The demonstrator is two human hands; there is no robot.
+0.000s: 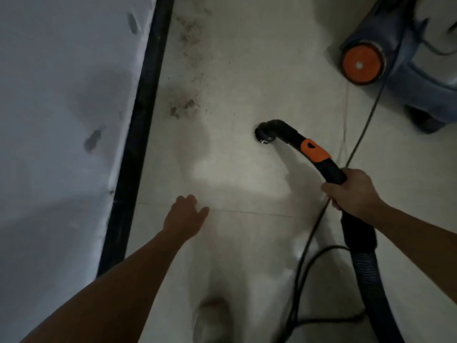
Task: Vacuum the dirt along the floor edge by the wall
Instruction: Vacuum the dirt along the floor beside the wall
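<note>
Fingers of the right hand (pixel 352 191) clamp the black vacuum hose (pixel 289 132), its open end apart from the dirt (pixel 184 106) lying beside the black skirting (pixel 138 144). The left hand (pixel 185 217) holds nothing, fingers loosely apart.

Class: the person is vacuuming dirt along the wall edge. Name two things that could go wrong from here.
The cord loops near the shoe; a step could snag it. The hose, gripped by the right hand alone, has its mouth away from the dirt beside the black skirting; a sweep might miss the edge.
</note>
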